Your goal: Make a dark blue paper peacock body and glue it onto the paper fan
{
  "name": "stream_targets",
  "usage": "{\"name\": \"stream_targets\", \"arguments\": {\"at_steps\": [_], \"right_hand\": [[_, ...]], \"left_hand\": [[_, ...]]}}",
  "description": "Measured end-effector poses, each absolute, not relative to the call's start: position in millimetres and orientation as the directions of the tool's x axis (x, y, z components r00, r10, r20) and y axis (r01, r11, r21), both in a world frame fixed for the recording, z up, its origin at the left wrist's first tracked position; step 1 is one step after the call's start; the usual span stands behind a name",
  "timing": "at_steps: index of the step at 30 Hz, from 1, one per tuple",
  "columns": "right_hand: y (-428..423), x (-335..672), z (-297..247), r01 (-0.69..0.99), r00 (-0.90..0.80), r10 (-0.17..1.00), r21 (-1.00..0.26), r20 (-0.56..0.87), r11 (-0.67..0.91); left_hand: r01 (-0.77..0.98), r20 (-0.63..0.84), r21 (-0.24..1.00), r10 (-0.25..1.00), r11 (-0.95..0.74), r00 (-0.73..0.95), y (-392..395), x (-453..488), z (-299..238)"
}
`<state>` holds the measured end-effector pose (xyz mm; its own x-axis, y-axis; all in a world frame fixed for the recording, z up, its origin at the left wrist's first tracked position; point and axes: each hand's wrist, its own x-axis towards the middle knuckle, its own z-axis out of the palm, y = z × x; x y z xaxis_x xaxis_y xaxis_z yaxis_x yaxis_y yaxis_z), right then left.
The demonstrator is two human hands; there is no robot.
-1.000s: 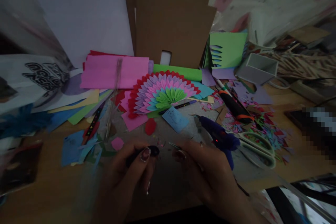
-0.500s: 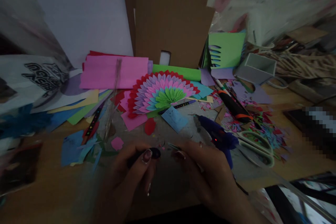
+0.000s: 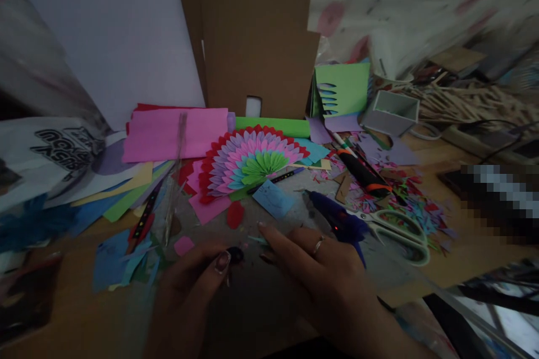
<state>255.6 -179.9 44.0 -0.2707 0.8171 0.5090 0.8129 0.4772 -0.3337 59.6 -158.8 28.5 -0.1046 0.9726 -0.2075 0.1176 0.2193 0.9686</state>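
Low in the view, my left hand (image 3: 196,277) is closed, with thumb and fingers pinching a small dark rounded piece (image 3: 236,254). My right hand (image 3: 320,269), wearing a ring, is closed on a thin pale pointed tool (image 3: 257,240); only its tip shows beyond the fingers. That tip lies just right of the dark piece, with a small gap between them. Behind my hands lies a half-round fan of layered paper petals (image 3: 252,160) in red, purple, pink, blue and green. A blue paper piece (image 3: 273,199) lies in front of the fan.
Right of my hand are a blue glue gun (image 3: 337,213) with a red light, scissors (image 3: 398,230) and heaps of paper scraps (image 3: 425,202). Pink folded sheets (image 3: 168,134) and cardboard (image 3: 252,39) stand at the back. A dark blurred-out device (image 3: 458,190) lies far right.
The view has tilted up, so things sit lower and further left. My right hand has turned, its back now showing more. The dark piece stays in my left hand.
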Motion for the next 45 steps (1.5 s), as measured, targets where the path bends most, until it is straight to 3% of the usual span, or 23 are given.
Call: {"name": "stream_targets", "arguments": {"at_steps": [6,24,32,39,45], "right_hand": [[-183,255,45,0.82,-0.281,0.817,-0.317,0.504,0.477],[-182,255,43,0.824,-0.304,0.831,-0.308,0.466,0.475],[-183,257,42,0.81,-0.328,0.835,-0.323,0.441,0.489],[-180,255,43,0.75,-0.31,0.819,-0.404,0.483,0.523],[-177,254,47,0.783,-0.265,0.772,-0.338,0.578,0.522]], "left_hand": [[0.156,-0.188,0.97,0.982,0.184,0.012,-154,48,23],[0.12,-0.243,0.962,0.969,0.247,-0.046,-157,45,15],[0.111,-0.199,0.973,0.979,0.201,-0.032,-158,47,18],[0.118,-0.176,0.977,0.983,0.18,-0.043,-159,48,21],[0.139,-0.193,0.971,0.981,0.195,-0.024,-156,40,13]]}}
